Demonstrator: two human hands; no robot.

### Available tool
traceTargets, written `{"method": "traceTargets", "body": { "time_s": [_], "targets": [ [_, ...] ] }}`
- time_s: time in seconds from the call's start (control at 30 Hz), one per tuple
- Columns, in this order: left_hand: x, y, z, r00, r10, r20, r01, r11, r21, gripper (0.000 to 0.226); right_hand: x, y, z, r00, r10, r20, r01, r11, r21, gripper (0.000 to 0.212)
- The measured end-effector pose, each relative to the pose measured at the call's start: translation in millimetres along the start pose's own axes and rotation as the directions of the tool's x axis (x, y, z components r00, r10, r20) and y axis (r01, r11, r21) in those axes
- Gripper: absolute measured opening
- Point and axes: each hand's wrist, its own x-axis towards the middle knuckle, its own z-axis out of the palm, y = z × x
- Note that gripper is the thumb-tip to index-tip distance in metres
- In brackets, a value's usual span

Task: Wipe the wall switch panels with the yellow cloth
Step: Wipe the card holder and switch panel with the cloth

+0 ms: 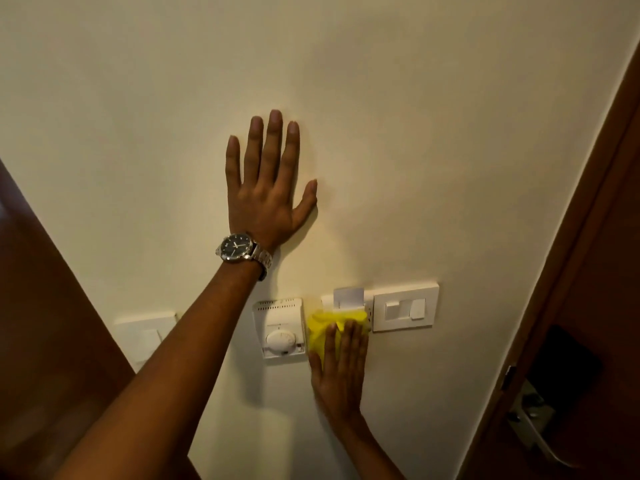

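Observation:
My left hand (268, 183) lies flat on the cream wall with its fingers spread, well above the panels, a wristwatch (239, 251) on its wrist. My right hand (341, 362) presses the yellow cloth (327, 323) flat against a white panel with a card slot (349, 297), which the cloth mostly covers. A white switch panel (405, 308) sits just right of the cloth. A white thermostat with a round dial (282, 329) is just left of it. Another white switch panel (145, 334) at the left is partly hidden behind my left forearm.
A dark wooden door frame (588, 220) runs down the right side, with a metal door handle and lock (530, 420) at the lower right. Dark wood (45, 306) also stands at the lower left. The wall above the panels is bare.

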Motion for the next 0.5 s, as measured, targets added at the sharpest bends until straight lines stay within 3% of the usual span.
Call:
{"method": "traceTargets", "body": {
  "time_s": [0.1,0.27,0.5],
  "targets": [
    [1,0,4,1.0,-0.004,-0.006,0.004,1.0,0.006,0.075,30,-12,-1,0.999,-0.003,-0.055,0.003,1.0,0.005,0.065],
    [1,0,2,1.0,-0.007,0.018,0.007,1.0,-0.001,0.074,-7,14,0,0.987,-0.154,-0.052,0.15,0.986,-0.075,0.066],
    [3,-1,4,1.0,-0.021,0.008,0.021,1.0,0.005,0.075,19,-7,-18,1.0,-0.023,-0.014,0.023,0.999,-0.032,0.068]
  ]
}}
